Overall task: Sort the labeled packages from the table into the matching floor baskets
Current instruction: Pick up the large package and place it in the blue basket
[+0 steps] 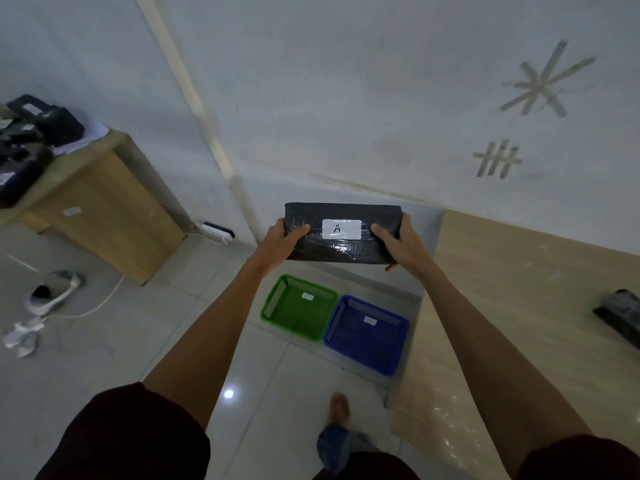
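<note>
I hold a black wrapped package (343, 245) flat in front of me, its white label reading "A". My left hand (282, 242) grips its left end and my right hand (400, 242) grips its right end, thumbs on top. Below it on the floor stand a green basket (273, 306) and a blue basket (398, 362) side by side, each with a small white tag inside; the tags are too small to read. Another black package (620, 317) lies on the wooden table (519, 289) at the right edge.
A wooden cabinet (104, 216) at the left carries several dark packages (31, 140). A power strip (216, 232) and white cable lie by the wall. A white headset (52, 292) rests on the tiles at left. My bare foot (339, 408) is near the baskets.
</note>
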